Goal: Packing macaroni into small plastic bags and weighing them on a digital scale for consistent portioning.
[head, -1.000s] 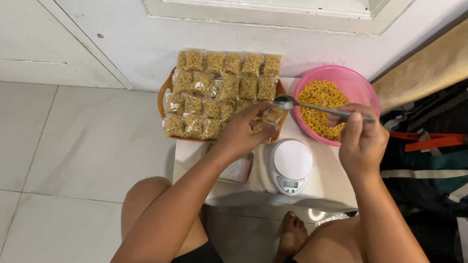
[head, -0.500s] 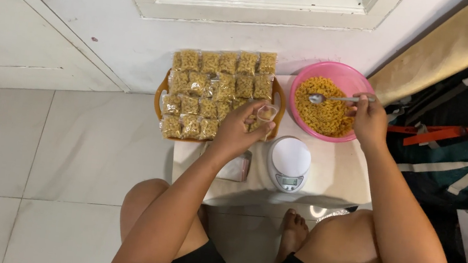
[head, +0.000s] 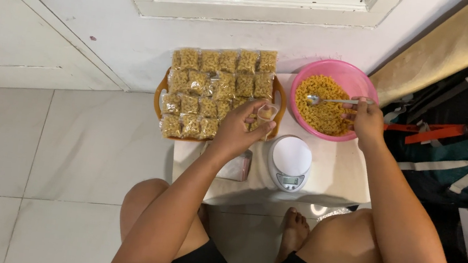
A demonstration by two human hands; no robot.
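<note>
Since the earlier frames, the spoon (head: 333, 100) has travelled from above the near rim of the pink bowl (head: 312, 76) to deep over the pasta (head: 326, 110), its scoop end now resting in the pile at the bowl's left part. That suggests a fresh scoop is being loaded rather than tipped out.

Head view: the right hand (head: 368, 119) pinches the spoon handle at the bowl's right rim, fingers closed on it. The spoon's long axis lies nearly level across the frame, handle to the right, scoop pointing left toward the tray (head: 160, 90).

The left hand (head: 240, 129) sits at centre frame, fingers curled around a small clear bag (head: 266, 113), holding its mouth up and open just left of the bowl. Its place has hardly changed from the earlier frames.

Packed pasta bags (head: 215, 90) fill the orange tray in rows at upper centre. A white round kitchen scale (head: 290, 161) stands on the white bench (head: 336, 174) just below the bowl, apart from both hands. A pinkish packet (head: 235, 167) lies beneath the left wrist.
</note>
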